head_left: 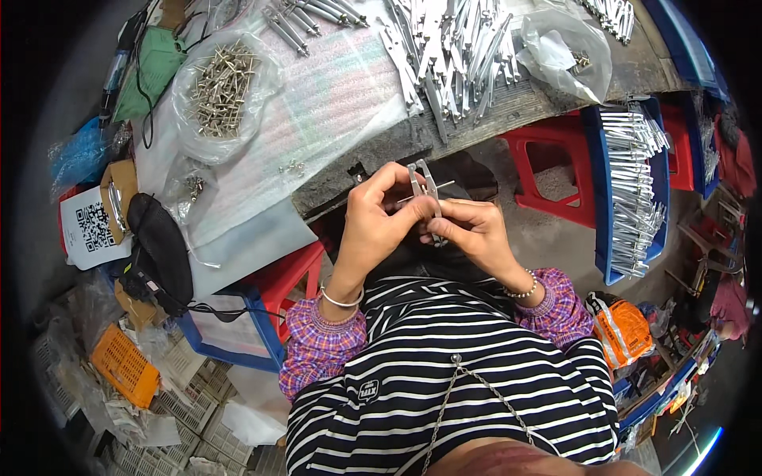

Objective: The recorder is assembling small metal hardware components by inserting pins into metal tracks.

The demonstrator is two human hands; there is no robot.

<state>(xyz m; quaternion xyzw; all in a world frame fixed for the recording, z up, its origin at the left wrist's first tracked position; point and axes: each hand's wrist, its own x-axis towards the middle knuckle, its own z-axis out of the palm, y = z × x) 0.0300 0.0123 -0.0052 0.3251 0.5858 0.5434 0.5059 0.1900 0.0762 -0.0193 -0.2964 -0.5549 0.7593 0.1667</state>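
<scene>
Pinching from the left, the left hand (373, 226) and, opposite it, the right hand (470, 230) both grip a pair of flat silver metal strips (426, 194), held upright over the lap, long axis pointing toward the desk (476, 119) edge.

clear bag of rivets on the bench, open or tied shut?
Open: the bag of rivets has its mouth spread wide and the rivets lie exposed.
</scene>
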